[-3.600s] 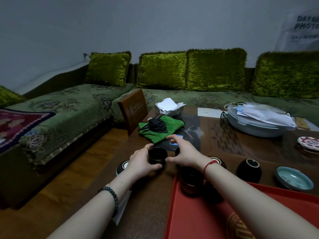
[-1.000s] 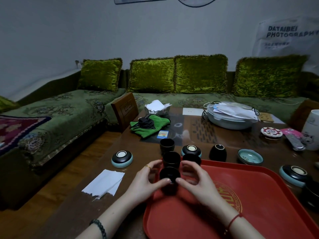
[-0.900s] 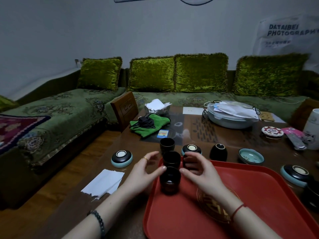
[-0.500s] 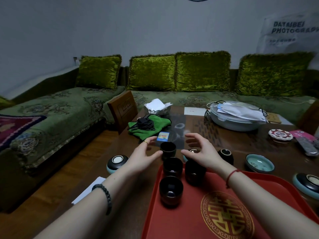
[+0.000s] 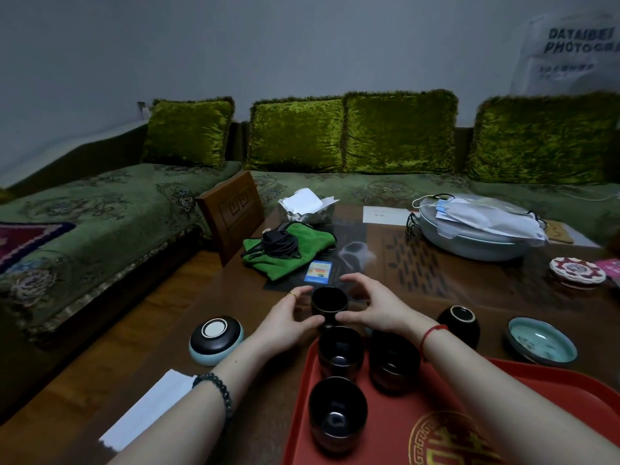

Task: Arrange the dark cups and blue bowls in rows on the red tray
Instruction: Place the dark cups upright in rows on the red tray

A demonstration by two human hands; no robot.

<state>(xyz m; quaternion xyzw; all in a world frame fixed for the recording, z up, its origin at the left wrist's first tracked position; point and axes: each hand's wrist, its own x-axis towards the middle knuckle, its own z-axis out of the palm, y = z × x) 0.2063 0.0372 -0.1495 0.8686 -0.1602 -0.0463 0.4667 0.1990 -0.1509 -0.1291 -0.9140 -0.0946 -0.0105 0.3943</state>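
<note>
A dark cup stands on the wooden table just beyond the red tray. My left hand and my right hand curl around it from both sides, with the thumbs on its near side. Three dark cups stand upright in the tray's far left corner. Another dark cup lies upside down on the table to the right. A blue bowl sits upright beyond it. An overturned blue bowl rests left of the tray.
A green cloth with a black cord, a small blue card, a white basin and a patterned coaster lie further back on the table. White paper sits near the left edge. A wooden chair back and a green sofa stand behind.
Both hands left the cup set down at the tray's near left, reached forward past the tray's far edge, and have closed in around the cup on the table.
</note>
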